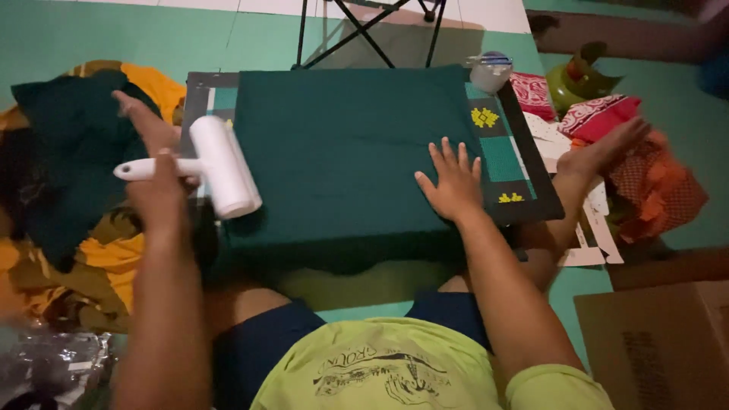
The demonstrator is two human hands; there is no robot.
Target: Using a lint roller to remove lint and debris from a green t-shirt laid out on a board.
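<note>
Two hands work over a green cloth point(334, 152) on the tabletop point(524, 163): left hand point(156, 178) clenched around a white lint roller point(220, 167) at the cloth's left edge, right hand point(453, 182) spread flat, grip released.

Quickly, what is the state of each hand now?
Left hand: closed on the white lint roller.
Right hand: open, flat on the dark green cloth, holding nothing.

White lint roller point(220, 165) and dark green cloth point(342, 152)

Roller's white handle sits in my left grip, drum tilted at the cloth's left edge; cloth lies flat, folded square on the counter.
</note>
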